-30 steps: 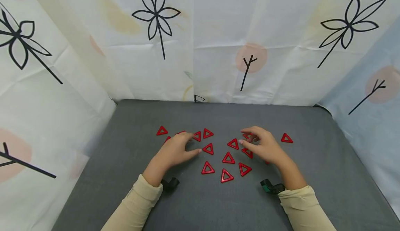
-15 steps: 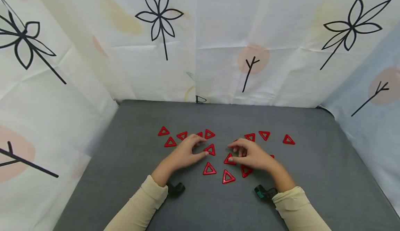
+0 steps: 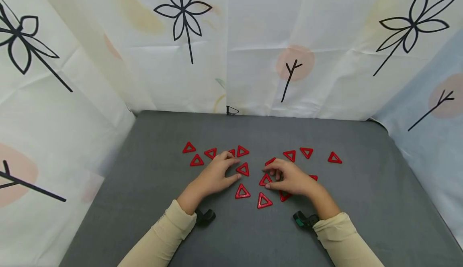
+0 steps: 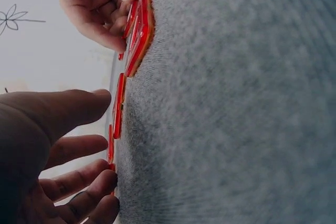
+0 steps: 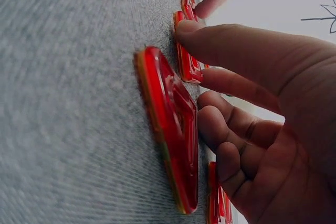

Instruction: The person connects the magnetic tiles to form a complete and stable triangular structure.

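Note:
Several flat red triangles with open centres lie on the grey table [image 3: 231, 231]. My right hand [image 3: 294, 180] holds one red triangle [image 3: 265, 180] low at the table, thumb and index finger at opposite edges. Its other fingers are curled, as the right wrist view shows. A nearer red triangle [image 5: 170, 124] lies beside that hand. My left hand [image 3: 215, 174] is spread with bent, parted fingers and grips nothing. Its thumb comes close to a red triangle [image 3: 243, 169], contact unclear. Its fingers partly hide another red triangle [image 3: 232, 152].
Two red triangles [image 3: 242, 191] [image 3: 264, 200] lie in front, between the hands. More lie at the back left, including a red triangle [image 3: 189, 147], and at the back right, including a red triangle [image 3: 334, 157]. A patterned white cloth [image 3: 253, 78] hangs behind the table.
My right hand has come left and nearer, from the back-right triangles to the central one, now between thumb and index finger. My left hand has shifted slightly right, uncovering triangles at the left.

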`<state>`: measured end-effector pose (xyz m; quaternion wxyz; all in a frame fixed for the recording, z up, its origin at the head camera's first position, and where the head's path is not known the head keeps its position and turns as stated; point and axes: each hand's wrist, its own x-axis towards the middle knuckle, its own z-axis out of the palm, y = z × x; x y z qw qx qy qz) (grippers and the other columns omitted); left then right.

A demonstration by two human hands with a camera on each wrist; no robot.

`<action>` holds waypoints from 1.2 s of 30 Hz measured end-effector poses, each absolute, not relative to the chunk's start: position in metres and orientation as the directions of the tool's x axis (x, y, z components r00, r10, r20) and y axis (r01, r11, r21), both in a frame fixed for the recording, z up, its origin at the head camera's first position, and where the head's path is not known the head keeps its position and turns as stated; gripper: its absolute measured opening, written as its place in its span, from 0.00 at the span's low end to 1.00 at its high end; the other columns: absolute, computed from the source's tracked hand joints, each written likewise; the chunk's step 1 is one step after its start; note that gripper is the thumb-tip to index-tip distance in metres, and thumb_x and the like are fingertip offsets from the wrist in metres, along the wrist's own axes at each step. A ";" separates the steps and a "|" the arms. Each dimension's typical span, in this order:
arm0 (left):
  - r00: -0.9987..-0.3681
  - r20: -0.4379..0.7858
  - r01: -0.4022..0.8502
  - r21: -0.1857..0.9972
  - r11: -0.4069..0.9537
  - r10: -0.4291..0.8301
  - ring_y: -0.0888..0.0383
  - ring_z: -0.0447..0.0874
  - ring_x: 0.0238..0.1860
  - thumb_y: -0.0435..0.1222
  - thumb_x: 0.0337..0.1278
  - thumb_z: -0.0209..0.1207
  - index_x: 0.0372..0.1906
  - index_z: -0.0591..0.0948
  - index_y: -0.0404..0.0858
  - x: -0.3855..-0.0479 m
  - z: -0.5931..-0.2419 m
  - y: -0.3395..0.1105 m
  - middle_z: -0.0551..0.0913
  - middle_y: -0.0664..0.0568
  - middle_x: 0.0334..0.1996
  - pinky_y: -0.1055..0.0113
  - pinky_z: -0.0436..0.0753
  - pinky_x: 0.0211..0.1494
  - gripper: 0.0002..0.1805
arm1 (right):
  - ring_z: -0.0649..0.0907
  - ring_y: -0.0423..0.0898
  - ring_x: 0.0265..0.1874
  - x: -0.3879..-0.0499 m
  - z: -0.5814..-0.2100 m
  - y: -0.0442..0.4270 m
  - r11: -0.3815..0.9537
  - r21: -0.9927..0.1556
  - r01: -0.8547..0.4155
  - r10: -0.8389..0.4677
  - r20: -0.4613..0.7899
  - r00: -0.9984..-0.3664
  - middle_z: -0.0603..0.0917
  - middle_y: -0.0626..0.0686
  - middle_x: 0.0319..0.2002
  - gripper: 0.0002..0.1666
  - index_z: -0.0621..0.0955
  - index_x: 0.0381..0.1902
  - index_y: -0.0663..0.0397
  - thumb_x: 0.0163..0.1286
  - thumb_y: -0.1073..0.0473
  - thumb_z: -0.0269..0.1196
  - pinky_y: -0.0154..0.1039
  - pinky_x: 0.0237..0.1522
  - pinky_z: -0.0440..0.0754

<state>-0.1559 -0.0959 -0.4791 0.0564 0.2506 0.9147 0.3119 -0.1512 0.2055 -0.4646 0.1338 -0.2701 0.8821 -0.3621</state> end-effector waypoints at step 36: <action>-0.885 0.065 0.439 0.452 0.777 0.462 0.54 0.72 0.45 0.39 0.66 0.72 0.49 0.91 0.40 -0.153 -0.467 -0.077 0.77 0.50 0.46 0.59 0.81 0.51 0.10 | 0.79 0.40 0.34 -0.151 -0.453 0.197 0.684 -0.618 -0.388 -0.539 -0.069 -0.839 0.84 0.49 0.37 0.14 0.88 0.47 0.57 0.65 0.61 0.77 0.36 0.38 0.81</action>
